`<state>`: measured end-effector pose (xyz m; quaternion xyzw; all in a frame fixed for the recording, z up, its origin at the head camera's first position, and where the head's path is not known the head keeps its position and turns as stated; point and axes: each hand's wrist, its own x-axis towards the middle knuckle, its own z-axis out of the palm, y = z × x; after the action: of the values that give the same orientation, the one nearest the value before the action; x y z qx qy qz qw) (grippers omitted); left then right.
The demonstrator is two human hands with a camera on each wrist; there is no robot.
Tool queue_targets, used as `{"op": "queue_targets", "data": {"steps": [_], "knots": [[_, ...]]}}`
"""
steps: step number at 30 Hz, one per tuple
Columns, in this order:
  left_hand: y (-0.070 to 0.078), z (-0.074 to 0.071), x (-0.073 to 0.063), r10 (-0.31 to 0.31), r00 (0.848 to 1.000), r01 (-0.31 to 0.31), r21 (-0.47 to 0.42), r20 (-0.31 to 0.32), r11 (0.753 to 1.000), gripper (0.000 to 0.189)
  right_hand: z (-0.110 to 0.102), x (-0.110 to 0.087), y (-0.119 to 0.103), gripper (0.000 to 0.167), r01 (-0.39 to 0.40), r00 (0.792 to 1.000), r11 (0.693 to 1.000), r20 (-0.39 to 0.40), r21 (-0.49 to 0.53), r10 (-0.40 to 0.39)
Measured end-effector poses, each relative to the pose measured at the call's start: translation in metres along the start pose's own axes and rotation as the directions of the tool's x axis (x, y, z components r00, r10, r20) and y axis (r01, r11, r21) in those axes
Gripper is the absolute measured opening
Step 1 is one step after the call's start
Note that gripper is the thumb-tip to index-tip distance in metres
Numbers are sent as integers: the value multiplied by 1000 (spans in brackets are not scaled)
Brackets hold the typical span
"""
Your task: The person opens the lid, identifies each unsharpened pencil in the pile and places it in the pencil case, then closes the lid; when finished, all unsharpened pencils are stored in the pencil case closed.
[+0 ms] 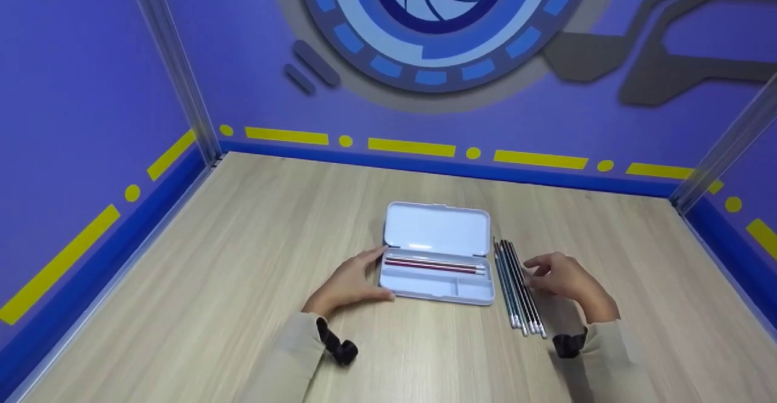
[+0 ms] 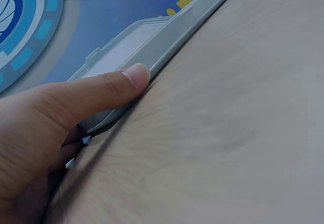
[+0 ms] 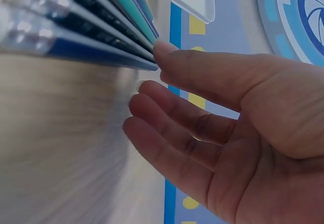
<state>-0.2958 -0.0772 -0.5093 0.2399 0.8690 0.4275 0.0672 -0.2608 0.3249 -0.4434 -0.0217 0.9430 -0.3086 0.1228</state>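
Observation:
A white pencil case (image 1: 437, 298) lies with its lid raised toward the back wall. Red pencils (image 1: 434, 264) rest in its rear compartment; the front compartments hold nothing. My left hand (image 1: 349, 278) grips the case's left end, thumb at the front side and fingers at the back corner; in the left wrist view the thumb presses the case wall (image 2: 167, 44). Right of the case, several dark and teal pencils (image 1: 516, 287) lie side by side, eraser ends toward me. Beside them is my right hand (image 1: 564, 278), fingers loosely bent, its thumb tip right at the outermost pencil (image 3: 101, 54) in the right wrist view.
The wooden table (image 1: 243, 227) is bounded by blue-purple panels (image 1: 243, 69) with yellow markings at the back and both sides. Metal posts (image 1: 176, 57) stand at the back corners. A black strap (image 1: 337, 345) is on each wrist.

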Motion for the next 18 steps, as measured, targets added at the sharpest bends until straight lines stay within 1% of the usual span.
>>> {"op": "queue_targets", "data": {"steps": [4,11,14,18], "knots": [[-1,0,-1,-4,1000,4,8,-1,1000,102,1,-1,4,46,37,999,999,20,25,-38],[-2,0,0,-4,1000,4,13,-3,1000,103,4,-1,6,45,11,1000,1000,17,13,-11],[-2,0,1,4,1000,-4,15,-7,1000,102,4,-1,8,45,18,1000,1000,13,-2,-18],[-2,1,0,6,1000,-6,17,-5,1000,102,5,0,9,44,11,1000,1000,3,16,-11]]}}
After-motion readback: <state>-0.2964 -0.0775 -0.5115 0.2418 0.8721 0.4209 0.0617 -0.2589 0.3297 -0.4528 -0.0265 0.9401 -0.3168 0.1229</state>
